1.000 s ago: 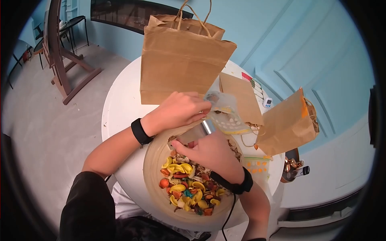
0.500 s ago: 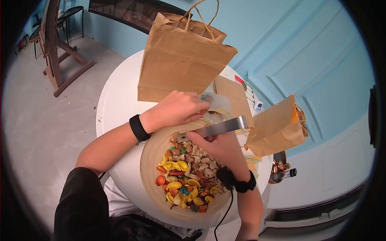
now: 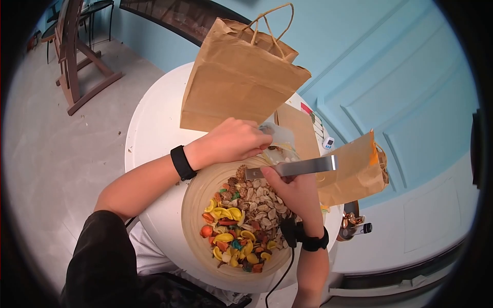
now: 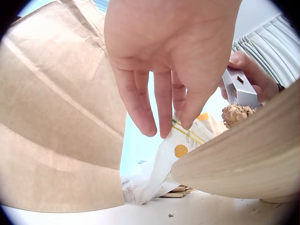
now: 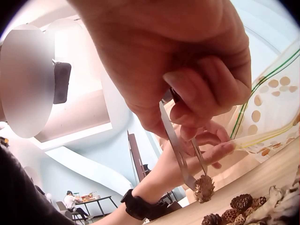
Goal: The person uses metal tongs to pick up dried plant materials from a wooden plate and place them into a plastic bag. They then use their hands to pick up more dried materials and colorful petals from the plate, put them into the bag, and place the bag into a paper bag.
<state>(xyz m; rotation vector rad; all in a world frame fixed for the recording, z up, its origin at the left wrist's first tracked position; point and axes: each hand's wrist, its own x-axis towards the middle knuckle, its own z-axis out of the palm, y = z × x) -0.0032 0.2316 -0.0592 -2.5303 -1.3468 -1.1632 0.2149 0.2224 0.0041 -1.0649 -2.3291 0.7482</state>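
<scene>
My left hand pinches the edge of a clear zip bag beyond the bowl, its thumb and fingertips at the zip strip in the right wrist view. Metal tongs are held in my right hand. Their tips grip a small pine cone, raised near the far rim of the round wooden bowl. Inside the bowl lie pale dried petals, yellow curled pieces, orange bits and several dark cones.
A tall brown paper bag stands behind my left hand on the round white table. To the right sits a smaller paper bag, with a small white timer behind it. Bottles stand in a dark holder past the table edge.
My right hand has moved right with the tongs and the pine cone, uncovering the petals in the bowl. My left hand keeps its pinch on the zip bag.
</scene>
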